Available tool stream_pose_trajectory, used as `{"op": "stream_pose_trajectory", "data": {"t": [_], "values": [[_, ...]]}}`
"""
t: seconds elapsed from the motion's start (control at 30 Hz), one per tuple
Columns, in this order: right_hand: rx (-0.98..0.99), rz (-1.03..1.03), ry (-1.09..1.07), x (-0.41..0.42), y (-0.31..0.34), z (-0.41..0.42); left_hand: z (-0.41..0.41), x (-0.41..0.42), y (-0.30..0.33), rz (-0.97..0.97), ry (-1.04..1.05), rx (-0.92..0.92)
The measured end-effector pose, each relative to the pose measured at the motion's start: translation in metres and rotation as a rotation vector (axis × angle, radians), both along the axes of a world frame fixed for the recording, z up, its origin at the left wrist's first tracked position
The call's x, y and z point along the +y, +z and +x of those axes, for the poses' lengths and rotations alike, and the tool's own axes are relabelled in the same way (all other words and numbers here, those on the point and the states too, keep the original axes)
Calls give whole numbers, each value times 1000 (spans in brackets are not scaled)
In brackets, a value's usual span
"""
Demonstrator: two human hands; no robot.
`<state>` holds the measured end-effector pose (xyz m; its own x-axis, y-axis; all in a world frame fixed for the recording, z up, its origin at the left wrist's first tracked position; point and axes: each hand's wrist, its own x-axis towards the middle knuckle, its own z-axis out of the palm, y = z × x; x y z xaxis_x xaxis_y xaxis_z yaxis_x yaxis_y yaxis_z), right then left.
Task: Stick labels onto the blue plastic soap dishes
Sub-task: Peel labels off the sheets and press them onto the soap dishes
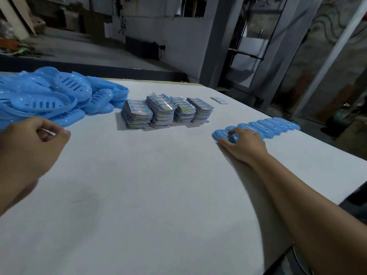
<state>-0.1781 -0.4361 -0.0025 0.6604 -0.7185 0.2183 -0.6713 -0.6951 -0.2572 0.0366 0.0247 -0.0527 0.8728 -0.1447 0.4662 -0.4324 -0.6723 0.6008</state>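
The right hand [243, 141] rests on the nearest dish [220, 134] at the close end of a row of labelled dishes [266, 126]. Its fingers lie fairly flat and seem to press on the label there, so this grip is open and pressing, not wrapped around anything. The row runs away from this hand, up and to the right, each dish lying side by side across the line.

The left hand [33, 147] hangs over the white tabletop [139, 185] with its fingers curled in and thumb near the fingertips. I cannot see anything in this grip; it looks empty, but something tiny could be hidden.

The pile of plain blue dishes [49, 96] lies just beyond the left hand, almost touching its fingers. So the left hand is much the nearer one for picking up the next dish. The dishes in the pile point all sorts of ways.

The label stacks [166, 111] stand in a row of four, between the two hands and farther back. From the right hand they lie to its left and a bit ahead. A small grey strip [219, 100] lies behind them.

I think the next move is to fetch a new dish and a new label.
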Motion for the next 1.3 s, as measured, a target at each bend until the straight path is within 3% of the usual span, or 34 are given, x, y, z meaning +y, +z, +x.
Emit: {"op": "stream_pose_trajectory", "data": {"t": [0.17,0.33,0.63,0.87,1.1,1.3], "values": [[-101,-13,44,13,8,10,-36,-17,33,-73,-7,46],[-199,-47,370,83,18,48,-54,-20,61,35,134,136],[16,109,799,233,35,132,-32,1,58,347,303,172],[-125,216,760,273,0,167,-38,2,58,392,277,231],[-278,46,837,297,14,210,-37,1,62,457,280,236],[-204,-143,821,331,24,249,-35,1,62,458,304,209]]}}
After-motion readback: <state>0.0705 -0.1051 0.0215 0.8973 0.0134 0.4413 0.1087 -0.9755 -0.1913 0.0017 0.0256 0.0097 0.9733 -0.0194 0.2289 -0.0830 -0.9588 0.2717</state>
